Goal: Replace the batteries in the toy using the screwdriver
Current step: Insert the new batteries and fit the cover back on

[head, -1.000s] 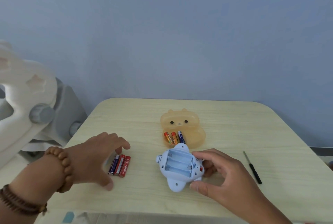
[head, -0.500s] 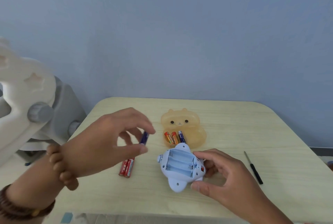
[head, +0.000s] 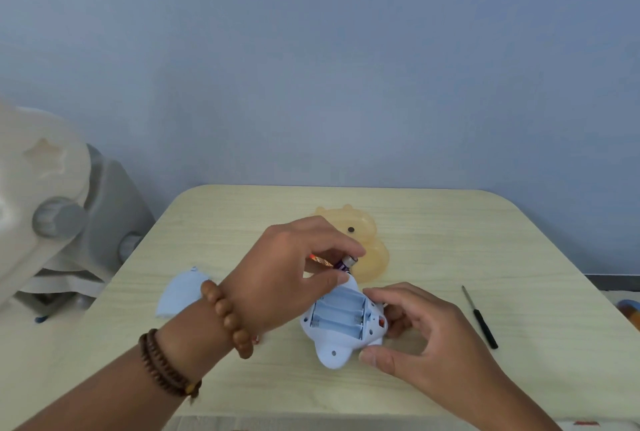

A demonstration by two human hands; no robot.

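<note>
Pale tabletop [head: 450, 240] holds the toy [head: 341, 323], 3 bays up and bare. Right grip [head: 426, 337] clasps its 3 o'clock side, steadying it; left grip [head: 294, 267] pinches a battery [head: 346, 262] at its 12 o'clock, likely for loading. Screwdriver [head: 479, 318] lies idle at 3 o'clock.

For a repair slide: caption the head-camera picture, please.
Left hand holds a battery by the empty bay of the toy, which the right hand grips; the screwdriver lies beside them.

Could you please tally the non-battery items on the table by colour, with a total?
Pale blue: 2, the plastic toy and its loose battery cover
Translucent orange: 1, the bear-shaped tray
Black: 1, the slim screwdriver
Total: 4
</note>
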